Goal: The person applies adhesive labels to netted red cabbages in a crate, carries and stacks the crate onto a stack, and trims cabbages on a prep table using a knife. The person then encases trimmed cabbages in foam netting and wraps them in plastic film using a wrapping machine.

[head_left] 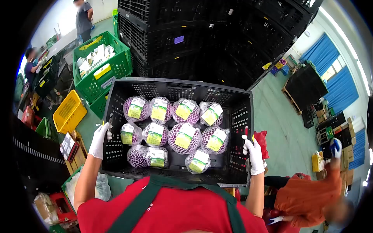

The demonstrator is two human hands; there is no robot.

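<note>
Red shirt [186,213]; L hand [98,141], R hand [255,156], grip round blk crate [178,90] edges; floor [274,124] rt.

The left wall of the black crate [178,82] is hiding part of the left hand [100,141], while the right hand [255,156] is covering some of a red bag [262,141]. Printing on the labels [185,136] is appearing too small to read. The top edge is cropping the crate stack [167,48]; a green crate [121,70] is blocking a standing person's [84,18] lower legs.
</note>
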